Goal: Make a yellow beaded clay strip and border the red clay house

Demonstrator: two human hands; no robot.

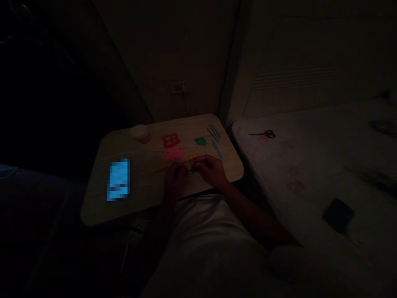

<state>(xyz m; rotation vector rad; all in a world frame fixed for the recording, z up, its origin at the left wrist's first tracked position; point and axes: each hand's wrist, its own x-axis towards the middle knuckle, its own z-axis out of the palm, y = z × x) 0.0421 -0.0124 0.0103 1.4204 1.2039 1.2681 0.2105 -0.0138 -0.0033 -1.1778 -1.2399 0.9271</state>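
Both hands meet over the near edge of a small table in very dim light. My left hand has its fingers curled in close to a small dark lump. From the right, my right hand pinches that lump; its kind is too dark to make out. Just beyond the hands lies a long orange strip, partly hidden by them. A pink flat piece and a red frame with square openings lie farther back. To their right sits a green piece.
On the table are a lidded tub, a lit, blurred-out screen, thin sticks and a blue plastic knife. Scissors and a dark square object lie on the pale bed at right.
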